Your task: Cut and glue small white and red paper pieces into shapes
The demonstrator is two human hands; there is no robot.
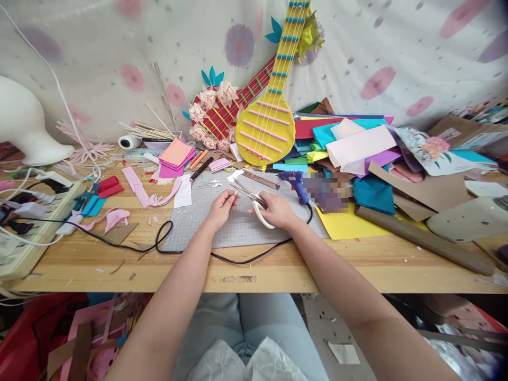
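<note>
The scissors [252, 197] have white looped handles and slim, grey metallic blades, which appear slightly parted and point toward the far left corner of the worktop [278, 279]. They are above the grey gridded cutting mat [190, 225], about midway between the worktop's left and right edges. The right hand [278, 210] grips them firmly by the handles, fingers wrapped around the loops. The left hand [221, 209] is just beside the blade tips, its fingers curled close to the thumb; whether they pinch a small piece, I cannot tell. Small white bits [215, 184] lie on the mat, farther from the worktop's near edge than the left hand. A ruler [262, 180] and a blue glue gun [296, 184] lie beyond the right hand, while a black cord [238, 262] curves along the near edge.
</note>
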